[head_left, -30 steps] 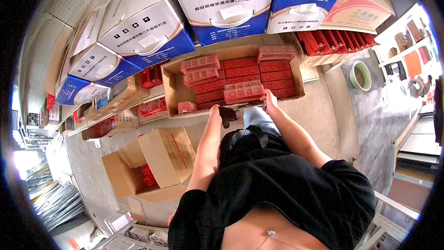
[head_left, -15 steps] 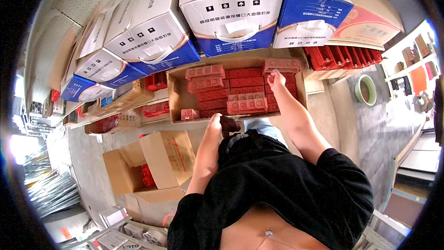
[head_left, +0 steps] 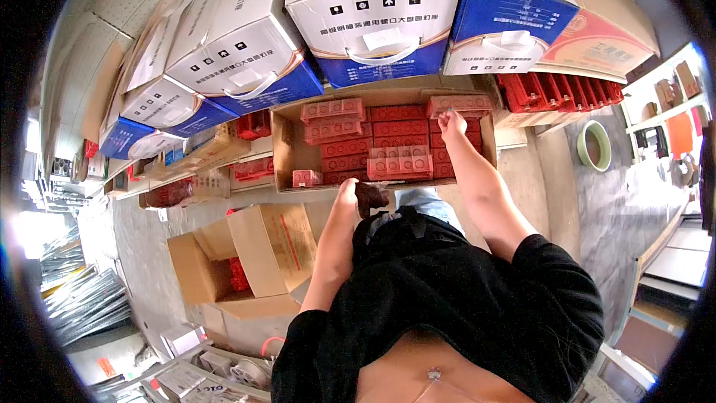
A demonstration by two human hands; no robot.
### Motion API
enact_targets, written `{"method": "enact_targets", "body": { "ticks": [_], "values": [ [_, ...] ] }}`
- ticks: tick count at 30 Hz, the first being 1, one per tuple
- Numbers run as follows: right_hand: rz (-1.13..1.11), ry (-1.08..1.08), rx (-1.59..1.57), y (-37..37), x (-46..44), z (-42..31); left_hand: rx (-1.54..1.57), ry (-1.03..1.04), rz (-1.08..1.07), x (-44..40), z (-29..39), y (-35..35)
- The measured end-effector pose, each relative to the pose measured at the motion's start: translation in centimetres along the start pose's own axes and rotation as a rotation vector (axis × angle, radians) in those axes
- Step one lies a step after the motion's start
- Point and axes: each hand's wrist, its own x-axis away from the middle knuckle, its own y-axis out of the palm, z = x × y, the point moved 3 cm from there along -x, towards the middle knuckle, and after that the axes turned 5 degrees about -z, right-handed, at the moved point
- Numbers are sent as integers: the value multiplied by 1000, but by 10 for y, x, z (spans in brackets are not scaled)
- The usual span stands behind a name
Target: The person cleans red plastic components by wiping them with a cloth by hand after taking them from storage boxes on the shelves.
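Observation:
A long open cardboard box [head_left: 286, 151] holds rows of red blocks [head_left: 399, 127] with round marks, several in clear wrapping. My left hand [head_left: 348, 192] is at the box's near edge, its fingers mostly hidden beside a dark brown object [head_left: 371, 197]. Over the right part of the box, my right hand [head_left: 451, 124] is closed, its fingertips at the near side of a wrapped red pack [head_left: 459, 106]. Whatever it may hold is too small to see. Another wrapped pack [head_left: 400, 163] lies near the front edge.
White and blue cartons [head_left: 373, 30] line the shelf above the box. A second cardboard box [head_left: 272, 250] stands open at the lower left with red pieces inside. To the right are a green basin [head_left: 594, 146] and red parts [head_left: 556, 93] in a carton.
My right hand has moved from the box's near edge up and right to the wrapped pack. My left hand stays by the near edge. The whole view has shifted slightly.

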Motion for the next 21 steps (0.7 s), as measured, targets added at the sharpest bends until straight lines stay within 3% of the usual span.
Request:
{"method": "enact_targets", "body": {
  "ticks": [5,11,12,15,18,21],
  "values": [
    [-79,-80,29,-22,30,3,65,51,-22,-12,-3,-2],
    [-91,-108,9,-62,64,16,29,382,123,15,-4,25],
    [-46,-93,19,-68,71,16,-104,450,267,55,5,55],
    [55,-50,18,-86,83,23,-96,120,473,49,14,60],
    [138,36,-2,-108,85,30,129,9,308,-11,-1,9],
    [227,168,70,-113,97,31,158,-26,246,9,3,28]
  ]
}}
